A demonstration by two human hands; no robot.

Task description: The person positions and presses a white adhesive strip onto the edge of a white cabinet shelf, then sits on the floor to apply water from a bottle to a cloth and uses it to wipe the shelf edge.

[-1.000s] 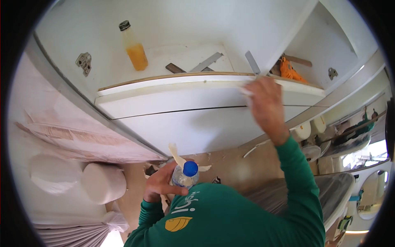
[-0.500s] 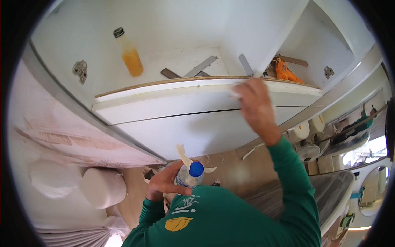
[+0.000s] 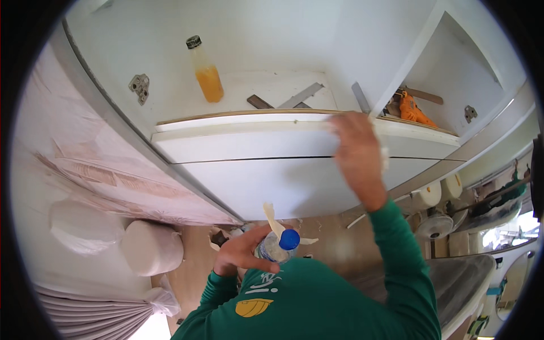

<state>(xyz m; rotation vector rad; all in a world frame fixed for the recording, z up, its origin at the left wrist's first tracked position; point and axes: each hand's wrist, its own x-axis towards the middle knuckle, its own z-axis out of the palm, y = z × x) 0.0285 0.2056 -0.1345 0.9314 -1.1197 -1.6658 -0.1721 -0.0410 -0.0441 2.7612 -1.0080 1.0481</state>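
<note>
My left hand (image 3: 245, 249) is wrapped around a clear plastic bottle (image 3: 273, 249) with a blue cap, held upright close to my chest. Cream strips of something thin (image 3: 273, 221) stick up and out beside the cap, between hand and bottle. On the white front edge of the cabinet (image 3: 238, 131) rests my right hand (image 3: 358, 156), fingers curled down and smeared by motion. A pale scrap shows along the side of this hand; what the fingers grip is hidden.
Inside the cabinet stand a bottle of orange liquid (image 3: 208, 82) and flat grey metal strips (image 3: 300, 95). An orange tool (image 3: 413, 110) lies in the right compartment. Metal hinges (image 3: 139, 89) jut from the side walls. A plastic-covered stool (image 3: 152, 247) sits at the left.
The view has shifted, so the cabinet appears farther right. Against the cabinet edge, my right hand has slid slightly left. My left hand keeps its hold on the plastic bottle.
</note>
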